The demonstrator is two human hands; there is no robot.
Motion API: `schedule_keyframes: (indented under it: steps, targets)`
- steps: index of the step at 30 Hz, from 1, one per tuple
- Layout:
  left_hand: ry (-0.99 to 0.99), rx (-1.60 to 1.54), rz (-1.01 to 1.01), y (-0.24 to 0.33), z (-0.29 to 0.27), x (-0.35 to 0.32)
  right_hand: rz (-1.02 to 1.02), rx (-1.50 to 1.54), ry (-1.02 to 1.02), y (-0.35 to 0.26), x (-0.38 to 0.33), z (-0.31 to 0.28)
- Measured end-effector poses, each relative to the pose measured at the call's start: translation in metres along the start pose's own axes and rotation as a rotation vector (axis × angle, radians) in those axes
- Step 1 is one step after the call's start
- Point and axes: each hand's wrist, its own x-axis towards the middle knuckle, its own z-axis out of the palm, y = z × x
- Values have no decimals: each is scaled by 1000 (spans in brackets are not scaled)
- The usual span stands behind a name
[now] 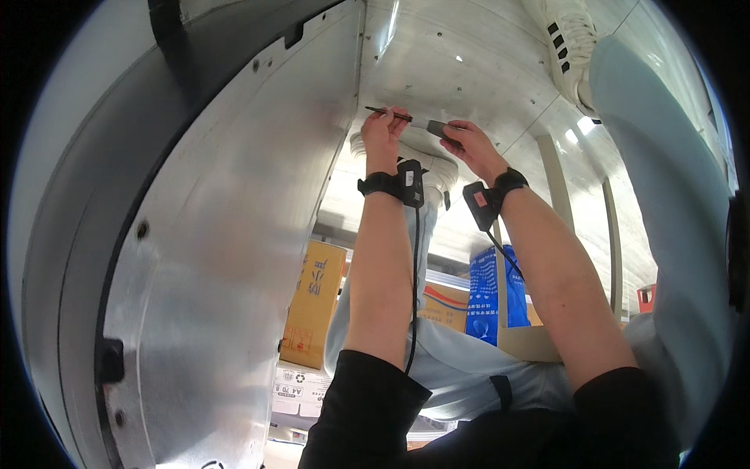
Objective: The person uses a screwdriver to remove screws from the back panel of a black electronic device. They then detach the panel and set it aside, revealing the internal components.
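Head camera footage is taken from a low, upturned position, with both forearms reaching away toward a metal surface. The left hand [383,129] is closed in a pinch, and a thin dark rod-like tool [388,114], possibly a pen or a slim driver, is held between its fingertips; the tool lies nearly level, its tip pointing left toward the seam where two panels meet. The right hand [471,144] is curled around a small grey handheld device [437,128], gripped between thumb and fingers, with its pale end directed left toward the left hand. The two hands are close together, just apart, at the far middle of the scene. What exactly the grey device is cannot be told at this size.

A black wrist strap with a small box [401,184] is worn on the left wrist, and a cable is seen running down along the forearm; a similar strap [491,193] is worn on the right wrist. Black sleeves are pushed up near the elbows.

A large curved brushed metal panel [203,258] with bolts fills the left side, and a riveted metal sheet [469,70] spans the far side behind the hands. A white shoe [569,39] and a pale blue trouser leg [664,180] occupy the right. Between the arms, a yellow cardboard box [312,305] and a blue package [486,293] are visible.
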Motion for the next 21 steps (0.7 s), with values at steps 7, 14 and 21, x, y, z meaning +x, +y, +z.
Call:
schedule_keyframes:
  steps: [7,14,21]
  targets:
    - [106,-69,17,-21,-28,-40,105,17,-39,44,-32,-13]
    - [166,-116,129,-7,-56,-66,157,-71,-106,63,-51,5]
    - [59,-143,241,3,-47,-117,126,-170,-225,60,-92,0]
